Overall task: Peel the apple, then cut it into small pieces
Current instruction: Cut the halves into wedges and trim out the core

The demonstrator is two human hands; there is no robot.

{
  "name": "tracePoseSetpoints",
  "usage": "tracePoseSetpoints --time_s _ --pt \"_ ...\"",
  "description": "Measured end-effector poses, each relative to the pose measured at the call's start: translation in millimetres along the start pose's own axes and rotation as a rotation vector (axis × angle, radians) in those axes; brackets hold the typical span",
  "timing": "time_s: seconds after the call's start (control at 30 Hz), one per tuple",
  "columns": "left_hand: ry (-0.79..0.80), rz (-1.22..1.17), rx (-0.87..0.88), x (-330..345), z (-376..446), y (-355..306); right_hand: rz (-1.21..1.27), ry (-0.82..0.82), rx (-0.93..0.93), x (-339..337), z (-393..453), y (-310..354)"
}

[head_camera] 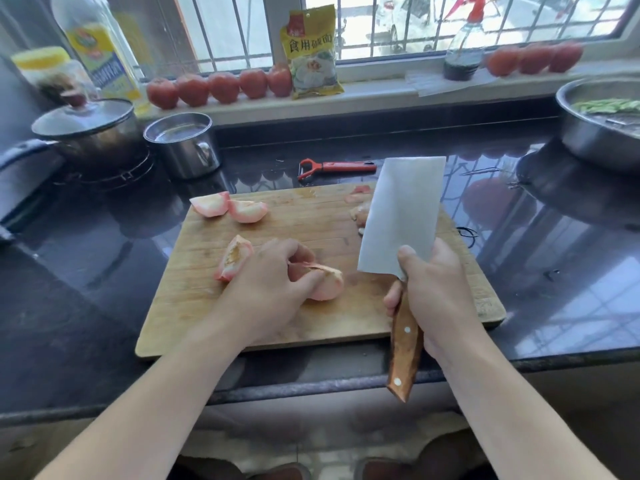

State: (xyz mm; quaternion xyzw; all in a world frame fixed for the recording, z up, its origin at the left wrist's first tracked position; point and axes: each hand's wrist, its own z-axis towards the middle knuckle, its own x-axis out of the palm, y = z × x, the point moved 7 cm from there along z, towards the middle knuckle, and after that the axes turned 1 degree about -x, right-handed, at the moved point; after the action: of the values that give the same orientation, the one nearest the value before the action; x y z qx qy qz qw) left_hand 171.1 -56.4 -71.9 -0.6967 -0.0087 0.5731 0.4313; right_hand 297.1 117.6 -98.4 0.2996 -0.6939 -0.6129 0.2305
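A wooden cutting board point(311, 216) lies on the dark counter. My left hand point(273, 282) holds a peeled apple wedge point(329, 284) down on the board's middle, fingers curled over it. Another wedge point(233, 258) with its core showing lies just left of that hand. Two more peeled wedges point(228, 209) sit at the board's far left. My right hand point(429, 285) grips the wooden handle of a cleaver point(401, 213), thumb on the blade, which is raised above the board's right side. Small peel and apple scraps point(358, 197) lie partly hidden behind the blade.
A red peeler point(336, 167) lies beyond the board. A lidded pot point(86, 129) and a steel cup point(181, 143) stand at the back left. A steel basin point(599, 126) with greens is at the back right. Tomatoes point(221, 86), a yellow packet and bottles line the windowsill.
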Motion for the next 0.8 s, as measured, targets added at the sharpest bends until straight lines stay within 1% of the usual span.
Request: tracePoseSetpoints --time_s 0.13,0.23,0.37,0.47,0.57,0.7,0.8 --pt "0.097 0.079 0.006 -5 11 -10 0.029 0.080 -0.044 4 -3 1" --pt "0.112 0.080 -0.006 -8 14 -11 0.040 0.140 -0.083 12 -7 4" --pt "0.092 -0.018 -0.097 -7 11 -1 -0.016 0.195 -0.116 27 -9 1" --pt "0.078 -0.144 -0.179 -6 11 12 -0.072 0.189 -0.110 30 -8 -3" --pt "0.108 -0.282 -0.227 -3 13 15 -0.092 0.182 -0.102 30 -8 -3" --pt "0.132 -0.316 -0.238 -3 16 17 -0.087 0.182 -0.072 28 -7 -3" --pt "0.123 -0.320 -0.246 -1 17 23 -0.052 0.212 -0.007 29 -5 -4"
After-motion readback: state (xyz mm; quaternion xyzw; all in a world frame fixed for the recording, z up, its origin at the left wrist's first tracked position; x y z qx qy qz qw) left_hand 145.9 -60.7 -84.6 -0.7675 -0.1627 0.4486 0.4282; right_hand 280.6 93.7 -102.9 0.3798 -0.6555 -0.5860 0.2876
